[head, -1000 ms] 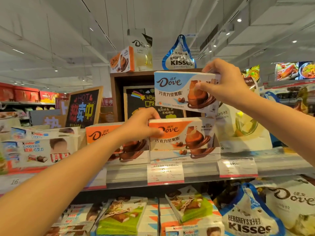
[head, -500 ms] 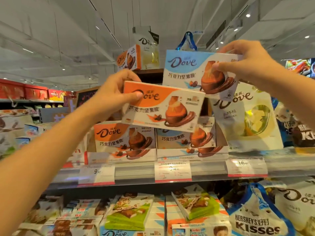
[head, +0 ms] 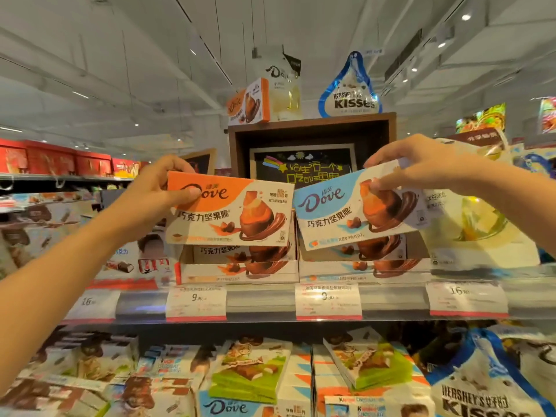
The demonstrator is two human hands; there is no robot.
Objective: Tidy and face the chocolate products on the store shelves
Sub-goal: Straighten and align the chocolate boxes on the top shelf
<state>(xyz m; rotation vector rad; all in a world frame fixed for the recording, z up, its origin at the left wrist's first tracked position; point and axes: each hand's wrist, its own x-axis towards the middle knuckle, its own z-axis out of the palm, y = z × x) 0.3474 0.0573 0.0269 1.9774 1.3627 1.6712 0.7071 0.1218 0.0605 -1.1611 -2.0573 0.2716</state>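
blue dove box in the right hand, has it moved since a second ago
Yes. The blue Dove box in the right hand has come down: it was up level with the wooden display box top, and now hangs just above its shelf tray.

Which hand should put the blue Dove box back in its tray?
The right hand: it already holds the blue Dove box just above the blue tray. The left hand holds the orange Dove box.
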